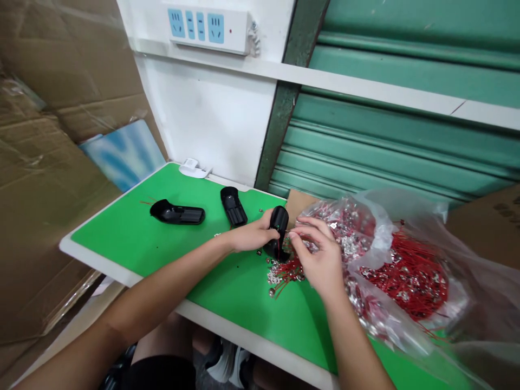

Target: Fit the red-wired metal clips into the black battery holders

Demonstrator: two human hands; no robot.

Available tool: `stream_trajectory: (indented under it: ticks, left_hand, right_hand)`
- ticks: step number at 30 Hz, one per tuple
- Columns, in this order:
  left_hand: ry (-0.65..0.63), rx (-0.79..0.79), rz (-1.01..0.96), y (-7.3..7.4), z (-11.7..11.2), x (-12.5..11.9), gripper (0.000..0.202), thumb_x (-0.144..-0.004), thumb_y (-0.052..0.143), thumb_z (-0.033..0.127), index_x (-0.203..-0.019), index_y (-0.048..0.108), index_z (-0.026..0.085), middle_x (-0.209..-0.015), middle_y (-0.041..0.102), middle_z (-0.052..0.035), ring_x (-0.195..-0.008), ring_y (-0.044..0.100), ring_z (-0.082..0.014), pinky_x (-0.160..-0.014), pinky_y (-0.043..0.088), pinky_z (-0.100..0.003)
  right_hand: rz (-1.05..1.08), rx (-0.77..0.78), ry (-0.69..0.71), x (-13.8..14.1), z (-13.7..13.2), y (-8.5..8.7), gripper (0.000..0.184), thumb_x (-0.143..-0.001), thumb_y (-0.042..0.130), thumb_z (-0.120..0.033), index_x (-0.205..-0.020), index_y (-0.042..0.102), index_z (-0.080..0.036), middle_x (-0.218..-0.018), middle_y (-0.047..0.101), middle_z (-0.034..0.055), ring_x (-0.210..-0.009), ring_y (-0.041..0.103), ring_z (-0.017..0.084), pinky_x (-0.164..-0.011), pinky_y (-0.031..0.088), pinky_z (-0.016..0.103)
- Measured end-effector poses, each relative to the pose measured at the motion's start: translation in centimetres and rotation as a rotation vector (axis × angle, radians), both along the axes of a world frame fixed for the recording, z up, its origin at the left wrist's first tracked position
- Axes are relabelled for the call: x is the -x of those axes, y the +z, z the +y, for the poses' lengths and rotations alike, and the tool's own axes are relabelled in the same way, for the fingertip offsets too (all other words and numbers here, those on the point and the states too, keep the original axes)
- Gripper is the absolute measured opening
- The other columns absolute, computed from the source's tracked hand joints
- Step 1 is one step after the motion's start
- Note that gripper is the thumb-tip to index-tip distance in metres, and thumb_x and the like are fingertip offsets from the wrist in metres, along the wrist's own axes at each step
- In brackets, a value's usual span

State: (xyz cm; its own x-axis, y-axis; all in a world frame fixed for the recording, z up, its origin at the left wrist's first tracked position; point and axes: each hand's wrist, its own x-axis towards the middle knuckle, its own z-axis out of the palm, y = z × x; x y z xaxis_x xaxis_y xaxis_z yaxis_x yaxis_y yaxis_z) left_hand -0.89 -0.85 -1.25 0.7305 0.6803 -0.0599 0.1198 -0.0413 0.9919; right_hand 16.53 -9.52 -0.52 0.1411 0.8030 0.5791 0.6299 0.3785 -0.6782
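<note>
— Forearms (pixel 158 288) nearest, above green tabletop (pixel 134 238); behind, white wall panel (pixel 211 119) and green shutter (pixel 390 146). Obstructions?
— Translucent bag (pixel 382 233) of red-wired parts (pixel 408 287), covering right side; two black housings (pixel 179 213) at left. Hands?
— Left hand (pixel 258 234): clasped around third housing (pixel 279 218), above tabletop. Right hand (pixel 320 253): pinching thin wire (pixel 286 232), apparently; detail small.

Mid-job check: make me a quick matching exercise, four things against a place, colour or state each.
1. Left hand
2. Power strip
3. Tabletop
4. Large pile of red wires

A. Green
B. In clear plastic
C. Gripping a black part
D. Against the white panel

Pairs: 1-C, 2-D, 3-A, 4-B
</note>
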Motion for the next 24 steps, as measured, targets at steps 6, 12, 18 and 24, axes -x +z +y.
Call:
stream_trajectory:
  ticks: [6,12,18,24]
  left_hand:
    - [-0.076,-0.011,0.017,0.73,-0.43,0.09,0.081,-0.070,0.056,0.027,-0.146,0.031,0.009,-0.131,0.050,-0.0146,-0.134,0.042,-0.0336,-0.119,0.032,-0.053]
    - [-0.072,-0.006,-0.003,0.73,-0.46,0.15,0.075,-0.071,0.055,0.025,-0.142,0.035,0.013,-0.130,0.051,-0.0118,-0.128,0.046,-0.0307,-0.115,0.036,-0.048]
    - [-0.048,0.027,-0.014,0.80,-0.59,0.15,0.079,-0.067,0.056,0.024,-0.143,0.034,0.015,-0.122,0.053,-0.0094,-0.122,0.048,-0.0295,-0.110,0.039,-0.046]
    - [-0.039,0.027,-0.039,0.64,-0.76,0.05,0.085,-0.067,0.054,0.021,-0.148,0.028,0.015,-0.119,0.052,-0.0086,-0.113,0.051,-0.0267,-0.102,0.044,-0.043]
  right_hand:
    - [-0.182,-0.050,0.009,0.04,0.15,-0.58,0.009,-0.092,0.065,-0.021,-0.090,0.073,-0.022,-0.113,0.067,0.0095,-0.106,0.068,0.025,-0.093,0.058,0.046]
    - [-0.200,-0.063,0.015,0.19,0.16,-0.80,0.009,-0.093,0.063,-0.018,-0.089,0.071,-0.021,-0.116,0.064,0.0106,-0.098,0.070,0.022,-0.089,0.059,0.043]
    - [-0.211,-0.077,0.022,0.25,0.20,-0.69,0.008,-0.093,0.064,-0.017,-0.090,0.071,-0.021,-0.110,0.067,0.0095,-0.104,0.068,0.023,-0.091,0.058,0.041]
    - [-0.167,-0.071,0.031,0.52,0.27,-0.77,0.008,-0.093,0.064,-0.017,-0.090,0.071,-0.021,-0.103,0.069,0.0072,-0.096,0.068,0.021,-0.087,0.058,0.037]
